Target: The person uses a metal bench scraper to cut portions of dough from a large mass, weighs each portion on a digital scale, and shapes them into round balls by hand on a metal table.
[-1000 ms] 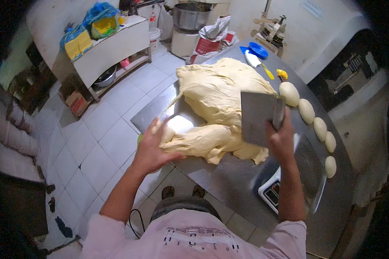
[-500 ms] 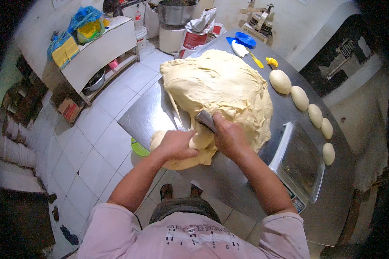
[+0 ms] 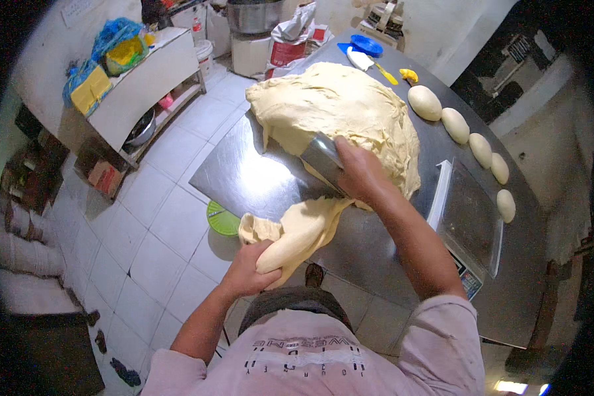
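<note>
A large mound of pale yellow dough (image 3: 336, 99) lies on the metal table (image 3: 228, 168). My right hand (image 3: 363, 170) is closed round a metal dough scraper (image 3: 323, 158), whose blade stands at the mound's near edge. My left hand (image 3: 254, 267) grips a long piece of dough (image 3: 303, 231) and holds it out over the table's near edge, towards my body. This piece stretches back to the mound just under the scraper; whether it is still joined there is hidden.
A digital scale (image 3: 468, 224) with a clear tray stands right of my right forearm. Several smooth dough balls (image 3: 455, 125) line the table's far right side. Beyond the mound lie a white scraper (image 3: 359, 59) and a blue lid (image 3: 366, 45). A green basket (image 3: 223, 219) sits below the table edge.
My left hand has pulled its dough piece towards my body, stretching it away from the mound. The scraper has come down along the mound's near edge, and bare metal shows where dough hung.
</note>
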Demonstrator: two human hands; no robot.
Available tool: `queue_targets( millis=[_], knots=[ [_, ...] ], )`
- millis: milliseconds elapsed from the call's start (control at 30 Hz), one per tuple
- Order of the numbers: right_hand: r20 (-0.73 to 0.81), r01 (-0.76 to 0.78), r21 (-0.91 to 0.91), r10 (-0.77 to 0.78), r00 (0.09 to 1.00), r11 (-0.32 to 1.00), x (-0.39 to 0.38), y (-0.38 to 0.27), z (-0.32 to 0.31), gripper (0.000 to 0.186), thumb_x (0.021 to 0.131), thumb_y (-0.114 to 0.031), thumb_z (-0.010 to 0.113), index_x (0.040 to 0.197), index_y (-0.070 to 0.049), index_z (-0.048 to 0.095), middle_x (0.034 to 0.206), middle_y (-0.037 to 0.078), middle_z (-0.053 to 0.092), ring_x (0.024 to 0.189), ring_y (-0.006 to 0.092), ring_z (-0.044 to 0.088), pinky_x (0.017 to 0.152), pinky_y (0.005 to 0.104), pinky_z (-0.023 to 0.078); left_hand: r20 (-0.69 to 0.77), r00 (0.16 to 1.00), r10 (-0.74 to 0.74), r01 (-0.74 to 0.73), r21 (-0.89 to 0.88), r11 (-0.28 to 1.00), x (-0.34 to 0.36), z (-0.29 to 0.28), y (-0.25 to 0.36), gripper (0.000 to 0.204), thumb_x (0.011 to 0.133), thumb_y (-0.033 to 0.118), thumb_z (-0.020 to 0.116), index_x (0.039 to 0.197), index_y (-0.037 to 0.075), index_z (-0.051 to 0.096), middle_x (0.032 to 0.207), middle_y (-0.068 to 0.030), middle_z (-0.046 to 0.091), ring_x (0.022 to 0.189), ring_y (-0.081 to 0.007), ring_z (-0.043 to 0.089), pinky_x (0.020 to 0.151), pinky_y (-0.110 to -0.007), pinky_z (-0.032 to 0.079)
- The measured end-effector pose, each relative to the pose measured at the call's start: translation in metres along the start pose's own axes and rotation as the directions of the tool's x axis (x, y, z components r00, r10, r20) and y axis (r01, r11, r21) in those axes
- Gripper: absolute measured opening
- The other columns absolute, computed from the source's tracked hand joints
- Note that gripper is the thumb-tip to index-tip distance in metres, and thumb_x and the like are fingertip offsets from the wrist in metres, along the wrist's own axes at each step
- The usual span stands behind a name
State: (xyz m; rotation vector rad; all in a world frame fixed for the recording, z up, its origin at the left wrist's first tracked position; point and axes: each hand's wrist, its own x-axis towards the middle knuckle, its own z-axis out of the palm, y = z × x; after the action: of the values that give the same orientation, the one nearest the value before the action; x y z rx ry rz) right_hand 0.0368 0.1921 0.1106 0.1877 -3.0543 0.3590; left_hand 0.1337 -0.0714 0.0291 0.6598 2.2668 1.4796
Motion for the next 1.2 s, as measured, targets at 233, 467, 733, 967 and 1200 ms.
queue_targets(
  millis=[233,467,733,967,1200],
  knots=[
    [0.011,0.024,-0.022,-0.024,1.0,0.999,-0.047,0.023,0.017,0.035,0.074,-0.009,0.06,0.105,-0.006,0.044,0.083,0.022,0.062,0.082,0.0419,0.061,0.071,0.0484,0.047,0.028,0.988,-0.155,0.151,-0.441,0.885,0.001,-0.024,0.033,0.059,0.068,0.02,0.074,0.118,-0.002,0.053,0.104,-0.0118,0.064,0.095,-0.0197,0.061,0.085,-0.033,0.048],
    [-0.297,-0.23,0.518,0.426,0.855,0.823,-0.151,0.056,-0.083,0.034,0.078,-0.009,0.064,0.108,-0.004,0.048,0.09,0.023,0.063,0.088,0.0296,0.065,0.074,0.0376,0.05,-0.247,0.96,0.133,-0.27,-0.682,0.68,0.025,-0.04,0.112,0.081,0.065,0.025,0.075,0.131,-0.004,0.039,0.119,-0.0213,0.054,0.11,-0.033,0.056,0.095,-0.042,0.045],
    [-0.751,-0.352,0.506,0.603,0.268,0.787,-0.38,0.162,-0.169,0.047,0.081,-0.014,0.068,0.122,0.0,0.05,0.103,0.012,0.064,0.094,0.0198,0.062,0.084,0.0332,0.048,-0.099,0.927,0.362,-0.368,-0.436,0.821,0.137,0.094,0.287,0.067,0.073,0.027,0.071,0.13,0.002,0.046,0.114,-0.0128,0.057,0.104,-0.0212,0.056,0.091,-0.034,0.044],
    [-0.765,-0.587,0.5,0.642,0.044,0.636,-0.535,0.238,-0.168,0.045,0.081,-0.017,0.071,0.117,0.001,0.051,0.098,0.01,0.061,0.088,0.0212,0.058,0.082,0.034,0.046,0.399,0.584,0.707,-0.693,-0.208,0.69,0.216,0.265,0.38,0.052,0.076,0.033,0.069,0.115,-0.002,0.058,0.102,-0.015,0.062,0.097,-0.0239,0.059,0.088,-0.032,0.046],
    [-0.621,-0.433,0.712,0.783,-0.022,0.553,-0.585,0.276,-0.141,0.049,0.08,-0.018,0.072,0.119,0.0,0.05,0.106,0.01,0.06,0.095,0.0216,0.057,0.088,0.0356,0.044,0.747,0.241,0.62,-0.944,0.33,-0.03,0.278,0.347,0.295,0.041,0.071,0.03,0.071,0.104,0.007,0.065,0.109,-0.009,0.062,0.128,-0.0289,0.037,0.112,-0.055,0.014]
  ],
)
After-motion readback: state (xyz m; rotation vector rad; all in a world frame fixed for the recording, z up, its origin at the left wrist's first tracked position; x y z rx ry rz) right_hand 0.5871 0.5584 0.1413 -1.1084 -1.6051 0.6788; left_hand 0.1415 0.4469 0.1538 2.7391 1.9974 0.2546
